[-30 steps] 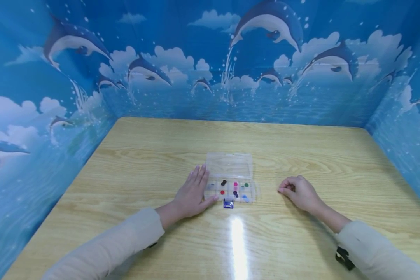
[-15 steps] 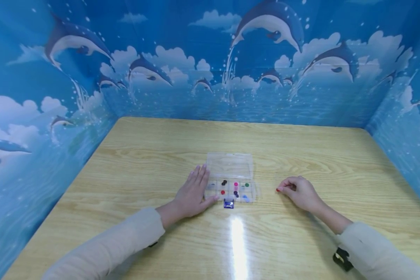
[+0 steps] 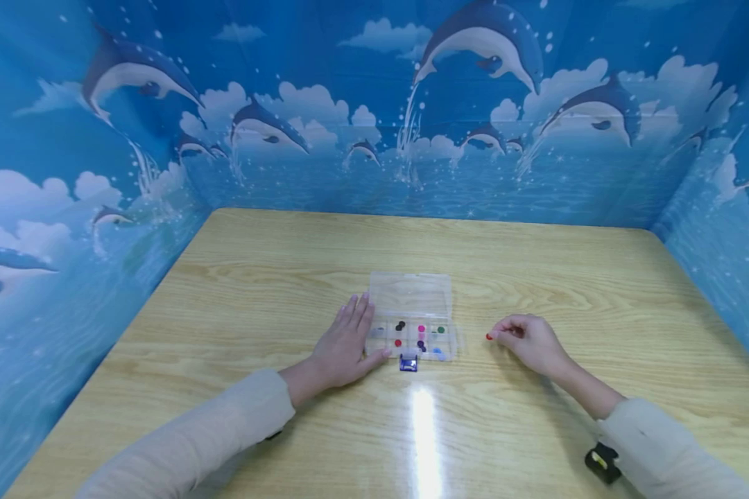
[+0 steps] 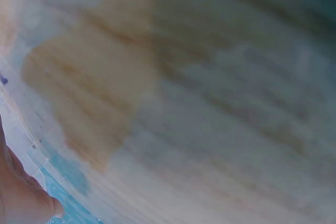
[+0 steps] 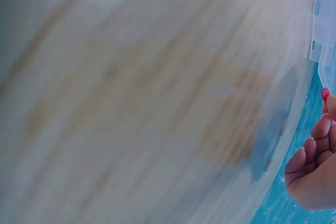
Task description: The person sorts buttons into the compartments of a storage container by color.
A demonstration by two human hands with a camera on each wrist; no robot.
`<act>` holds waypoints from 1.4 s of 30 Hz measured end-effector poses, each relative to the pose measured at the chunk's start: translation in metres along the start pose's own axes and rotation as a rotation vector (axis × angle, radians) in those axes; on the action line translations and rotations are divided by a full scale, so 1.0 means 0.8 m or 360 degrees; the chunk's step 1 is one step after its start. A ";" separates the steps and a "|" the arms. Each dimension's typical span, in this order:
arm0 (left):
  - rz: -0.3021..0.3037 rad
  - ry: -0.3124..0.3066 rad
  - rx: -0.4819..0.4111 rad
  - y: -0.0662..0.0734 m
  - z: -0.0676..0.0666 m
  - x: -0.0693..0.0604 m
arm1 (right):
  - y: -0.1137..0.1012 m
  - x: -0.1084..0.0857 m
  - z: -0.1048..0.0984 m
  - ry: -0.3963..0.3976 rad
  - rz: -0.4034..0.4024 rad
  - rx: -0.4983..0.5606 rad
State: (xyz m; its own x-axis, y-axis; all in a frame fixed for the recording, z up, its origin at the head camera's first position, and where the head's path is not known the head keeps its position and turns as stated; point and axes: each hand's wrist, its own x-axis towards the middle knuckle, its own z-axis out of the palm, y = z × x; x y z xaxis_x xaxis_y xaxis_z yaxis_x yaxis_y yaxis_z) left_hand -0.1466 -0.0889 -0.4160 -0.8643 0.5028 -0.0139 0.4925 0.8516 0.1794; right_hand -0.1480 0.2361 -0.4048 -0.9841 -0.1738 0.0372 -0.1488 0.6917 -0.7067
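Observation:
A clear plastic compartment box point(image 3: 379, 352) lies on the table with its transparent lid point(image 3: 410, 294) folded back. Small round buttons in black, pink, red, green and blue lie in its compartments. My left hand point(image 3: 343, 346) rests along the box's left side, fingers straight, thumb at the front edge. To the right of the box, my right hand point(image 3: 533, 343) pinches a small red button point(image 5: 325, 94) between thumb and index finger, just over the table. In the right wrist view, the other fingers are curled in. A blue latch point(image 3: 408, 363) sticks out at the box's front.
The wood-grain table point(image 3: 274, 263) spreads around the box. A blue curtain point(image 3: 324, 173) printed with dolphins stands behind and at both sides. A black strap piece point(image 3: 602, 463) hangs under the right sleeve.
My right hand has moved slightly left towards the box, and the red button now shows at its fingertips, where it was hidden a second ago. The left hand has stayed in place.

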 end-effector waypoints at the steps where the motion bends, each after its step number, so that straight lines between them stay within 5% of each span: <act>1: 0.0001 0.0002 -0.0004 0.000 0.000 0.000 | -0.001 0.000 0.000 -0.0004 0.0013 0.0008; 10: 0.0002 -0.0017 0.0014 -0.001 0.001 0.001 | -0.010 0.002 0.003 0.0010 0.0107 0.0085; 42: -0.0006 -0.0017 0.0007 0.000 0.001 0.000 | -0.050 0.015 0.030 -0.0024 0.0136 0.0263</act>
State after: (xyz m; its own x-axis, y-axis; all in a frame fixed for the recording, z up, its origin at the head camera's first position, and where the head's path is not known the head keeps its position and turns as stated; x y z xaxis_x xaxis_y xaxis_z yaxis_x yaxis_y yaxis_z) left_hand -0.1468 -0.0889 -0.4167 -0.8652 0.5009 -0.0249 0.4896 0.8543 0.1747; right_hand -0.1518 0.1896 -0.3931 -0.9907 -0.1307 -0.0380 -0.0453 0.5800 -0.8133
